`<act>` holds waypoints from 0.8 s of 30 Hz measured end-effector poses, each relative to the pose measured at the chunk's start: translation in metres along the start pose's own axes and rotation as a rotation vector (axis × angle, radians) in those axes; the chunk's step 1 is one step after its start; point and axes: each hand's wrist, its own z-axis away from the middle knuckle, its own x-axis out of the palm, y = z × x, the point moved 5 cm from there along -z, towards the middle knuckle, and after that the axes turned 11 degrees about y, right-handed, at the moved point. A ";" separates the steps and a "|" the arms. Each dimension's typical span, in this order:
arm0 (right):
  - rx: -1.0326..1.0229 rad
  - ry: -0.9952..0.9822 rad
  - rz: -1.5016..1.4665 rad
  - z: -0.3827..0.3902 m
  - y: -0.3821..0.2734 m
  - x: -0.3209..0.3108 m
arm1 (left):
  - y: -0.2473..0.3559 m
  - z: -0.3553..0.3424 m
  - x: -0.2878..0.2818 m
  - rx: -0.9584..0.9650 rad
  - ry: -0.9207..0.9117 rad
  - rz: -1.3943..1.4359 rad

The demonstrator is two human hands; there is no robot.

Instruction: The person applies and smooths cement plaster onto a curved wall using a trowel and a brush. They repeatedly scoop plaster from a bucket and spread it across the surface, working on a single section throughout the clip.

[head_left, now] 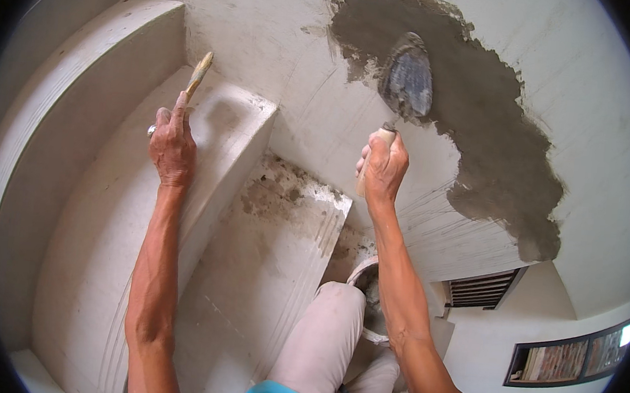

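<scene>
Right hand (385, 161): fingers wrapped round the trowel (409, 79), clamped on its pale handle just behind the neck. Trowel is up at the wall (295, 56), blade over the left edge of the wet mortar (488, 128); can't tell from here if it's pressing or just clear.

Left hand (173, 146): curled shut on a slim wooden handle (200, 74), yellowish end pointing up past the fingers, index laid along it. Working end not readable. It's above the step (226, 110), well apart from the trowel.

Handling, my read: trowel is light, blade thin and stiff, tip-heavy once loaded. Not fragile. Blade looks smeared, so likely slippery; take hold by the handle only, full fist, close to the neck for control. Mortar looks soft, should smear easily. Wooden handle: light, rigid, mid-shaft grip fine.

Bucket (375, 338) sits beside the knee, under the right forearm.
</scene>
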 end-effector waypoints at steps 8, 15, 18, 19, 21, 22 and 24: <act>-0.225 -0.188 0.138 -0.001 -0.014 0.059 | -0.001 0.000 0.003 -0.008 -0.001 0.029; 0.001 -0.128 0.077 -0.010 -0.002 0.029 | -0.002 0.000 -0.002 0.022 0.032 0.023; 0.010 -0.064 0.076 0.003 0.003 0.010 | 0.000 0.000 -0.001 -0.014 -0.007 0.014; 0.011 -0.062 0.086 0.006 0.004 0.008 | 0.000 0.001 0.001 -0.015 -0.015 0.012; 0.012 -0.059 0.099 0.012 0.002 0.011 | 0.000 -0.001 0.001 0.000 -0.006 0.007; -0.116 -0.088 0.126 0.010 0.000 0.018 | 0.001 -0.002 0.000 0.014 0.008 0.004; -0.371 -0.130 0.185 0.004 -0.002 0.034 | 0.003 -0.002 0.001 0.026 0.017 0.024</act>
